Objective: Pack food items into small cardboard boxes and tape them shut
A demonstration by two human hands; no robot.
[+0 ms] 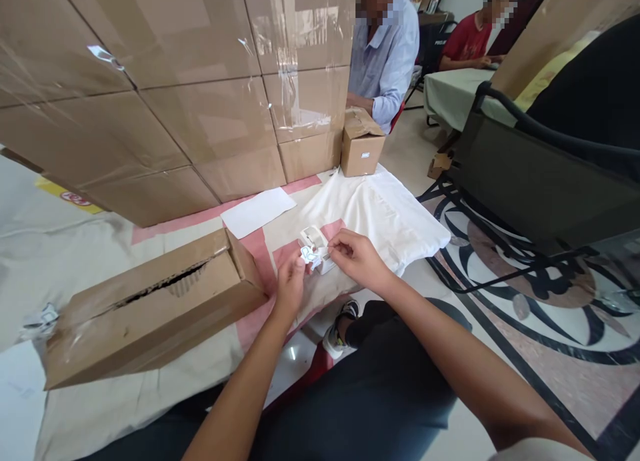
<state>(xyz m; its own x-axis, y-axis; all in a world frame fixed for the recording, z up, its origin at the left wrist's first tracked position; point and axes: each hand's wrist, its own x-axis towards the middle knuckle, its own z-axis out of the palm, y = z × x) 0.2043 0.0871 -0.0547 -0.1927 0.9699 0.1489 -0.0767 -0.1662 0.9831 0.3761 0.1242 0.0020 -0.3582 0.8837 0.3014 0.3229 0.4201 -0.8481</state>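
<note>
Between thumb and fingers, my left hand [291, 279] grips a small white piece with blue outlined marks [309, 255]. My right hand [356, 253] is closed in a pinch just to the right of it; whatever lies between its fingertips is too small to make out. Close behind the fingers, a small white open box [314, 237] rests on the cloth, partly hidden by the hands. A white sheet of paper [259, 211] lies farther back on the table.
Taped cardboard cartons [200, 94] form a wall at the back, with a small carton [363, 144] at its right end. A long carton [160, 307] lies to the left. A person in a light blue shirt [385, 54] sits beyond. A dark folding chair [530, 154] stands right.
</note>
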